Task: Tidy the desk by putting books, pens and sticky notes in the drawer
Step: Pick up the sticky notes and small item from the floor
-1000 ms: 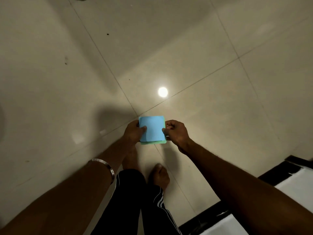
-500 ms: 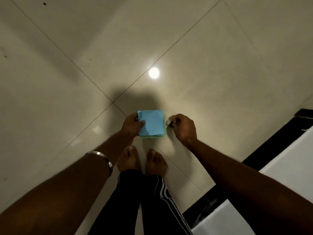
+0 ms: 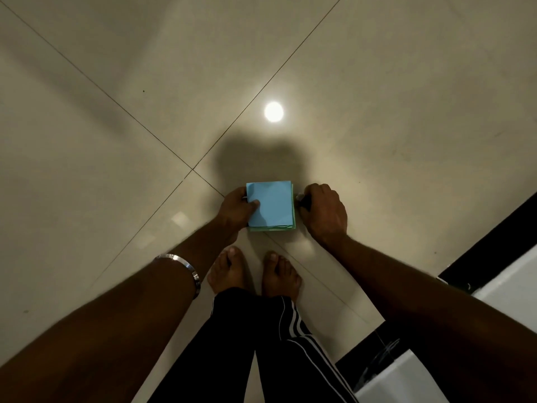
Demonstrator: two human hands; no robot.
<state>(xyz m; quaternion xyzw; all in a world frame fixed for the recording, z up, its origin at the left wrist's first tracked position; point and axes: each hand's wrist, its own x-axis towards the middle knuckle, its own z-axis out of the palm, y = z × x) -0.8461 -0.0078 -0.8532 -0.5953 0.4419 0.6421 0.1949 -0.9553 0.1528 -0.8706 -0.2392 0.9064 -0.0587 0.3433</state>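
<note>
A pale tiled floor (image 3: 392, 82) fills most of the head view, glossy enough to mirror a round ceiling light (image 3: 273, 111), with a white surface edged in black (image 3: 499, 289) cutting in at the lower right; whether that is the desk cannot be told, and no drawer is in sight. The person stands barefoot in dark striped trousers (image 3: 261, 344), both arms stretched forward and down. The left hand (image 3: 236, 209), a metal bangle (image 3: 186, 269) on its wrist, grips the sticky notes (image 3: 271, 206) by their left edge, thumb lying across the blue top sheet, with green sheets showing beneath. The pad is square, so it has no long axis to speak of. The right hand (image 3: 325, 212) sits just beside the pad's right edge, closed around a small dark object (image 3: 303, 200), possibly a pen. Only the left hand carries the pad, so the carry to the drawer probably falls to it.
</note>
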